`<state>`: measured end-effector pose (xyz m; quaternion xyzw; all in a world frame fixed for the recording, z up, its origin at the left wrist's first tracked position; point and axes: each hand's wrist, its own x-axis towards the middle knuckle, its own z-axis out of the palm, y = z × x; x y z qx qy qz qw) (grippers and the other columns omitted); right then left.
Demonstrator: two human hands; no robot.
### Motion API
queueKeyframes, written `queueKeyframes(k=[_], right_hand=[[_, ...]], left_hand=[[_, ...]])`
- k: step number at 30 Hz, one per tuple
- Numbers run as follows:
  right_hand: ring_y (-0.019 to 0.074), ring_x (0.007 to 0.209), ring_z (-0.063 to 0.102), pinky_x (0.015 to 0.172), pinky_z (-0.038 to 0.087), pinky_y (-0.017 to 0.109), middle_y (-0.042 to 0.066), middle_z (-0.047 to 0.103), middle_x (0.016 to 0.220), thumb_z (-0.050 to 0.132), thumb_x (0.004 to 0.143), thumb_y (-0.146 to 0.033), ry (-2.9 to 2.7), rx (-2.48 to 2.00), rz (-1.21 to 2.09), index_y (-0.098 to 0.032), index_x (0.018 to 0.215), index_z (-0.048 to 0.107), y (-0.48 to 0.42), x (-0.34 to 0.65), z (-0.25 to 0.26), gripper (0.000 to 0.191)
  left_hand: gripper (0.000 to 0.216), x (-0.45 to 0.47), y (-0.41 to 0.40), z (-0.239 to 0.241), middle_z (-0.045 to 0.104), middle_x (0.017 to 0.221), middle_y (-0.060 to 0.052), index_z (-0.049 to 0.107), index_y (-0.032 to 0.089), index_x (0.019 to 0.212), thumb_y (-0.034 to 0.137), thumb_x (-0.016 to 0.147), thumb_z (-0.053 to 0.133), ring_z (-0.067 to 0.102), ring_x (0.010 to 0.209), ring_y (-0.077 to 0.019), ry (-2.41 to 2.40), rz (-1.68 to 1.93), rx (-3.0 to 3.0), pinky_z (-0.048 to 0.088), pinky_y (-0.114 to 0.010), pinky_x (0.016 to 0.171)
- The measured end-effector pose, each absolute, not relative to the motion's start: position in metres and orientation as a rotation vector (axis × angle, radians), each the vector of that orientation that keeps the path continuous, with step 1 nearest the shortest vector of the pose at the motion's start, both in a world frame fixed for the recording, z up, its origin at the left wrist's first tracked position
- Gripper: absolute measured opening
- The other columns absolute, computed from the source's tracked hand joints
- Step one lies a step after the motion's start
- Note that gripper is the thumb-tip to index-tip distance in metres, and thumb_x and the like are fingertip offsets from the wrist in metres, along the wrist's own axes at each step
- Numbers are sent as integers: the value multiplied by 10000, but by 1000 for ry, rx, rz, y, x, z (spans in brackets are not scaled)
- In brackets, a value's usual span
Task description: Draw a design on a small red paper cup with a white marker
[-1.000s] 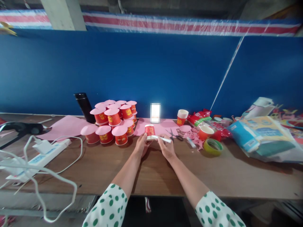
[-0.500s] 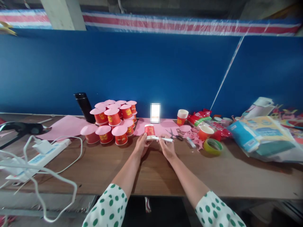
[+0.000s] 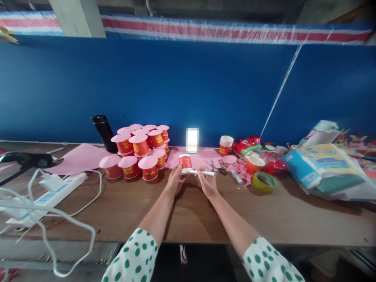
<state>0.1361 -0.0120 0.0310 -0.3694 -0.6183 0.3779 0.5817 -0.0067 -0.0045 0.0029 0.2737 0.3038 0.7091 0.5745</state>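
My left hand (image 3: pixel 175 180) is closed around a red paper cup (image 3: pixel 185 161) with gold print, tilted so its white end faces me. In my right hand (image 3: pixel 206 183) is a white pen-shaped marker (image 3: pixel 205 172), its tip against or very near the cup's white end; contact is too small to tell. Beyond them lies a sheet of pink paper (image 3: pixel 202 156) with scissors (image 3: pixel 217 167) at its right edge. To the left stand several red paper cups (image 3: pixel 140 147) topped with pink paper cones, some stacked on others.
Right of my hands are a stack of cups (image 3: pixel 226 146), pink paper scraps (image 3: pixel 241 169), a roll of tape (image 3: pixel 264 182) and a plastic package (image 3: pixel 323 168). Leftward are a black bottle (image 3: pixel 103 132), a power strip (image 3: pixel 49 199) and loose white cables. A blue partition (image 3: pixel 188 86) rises behind the table.
Almost nothing differs. The view has shifted very slightly, and both hands keep their hold on the cup and the marker.
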Motion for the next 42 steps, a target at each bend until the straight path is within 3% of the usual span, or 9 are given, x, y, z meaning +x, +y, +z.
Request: queueKeyframes(k=[11, 25, 42], right_hand=[[143, 591, 556, 488, 384, 227, 21, 639, 663, 543, 791, -392, -1344, -891, 947, -184, 767, 582, -7, 135, 28, 213], [117, 499, 489, 431, 349, 220, 15, 611, 621, 540, 807, -426, -1412, -889, 947, -185, 750, 593, -10, 135, 29, 253], [126, 521, 526, 444, 362, 216, 8, 617, 609, 554, 790, -401, -1417, -869, 980, -184, 733, 598, -7, 135, 25, 229]], left_hand=[[338, -7, -3, 2, 686, 839, -68, 601, 144, 867, 407, 687, 715, 646, 819, -192, 698, 1657, 588, 483, -369, 836], [295, -9, 0, -3, 700, 823, -59, 607, 148, 847, 395, 705, 684, 657, 843, -204, 685, 1638, 536, 458, -390, 885], [318, -10, 1, -4, 701, 827, -65, 606, 148, 854, 414, 699, 684, 655, 862, -211, 676, 1627, 555, 457, -391, 882]])
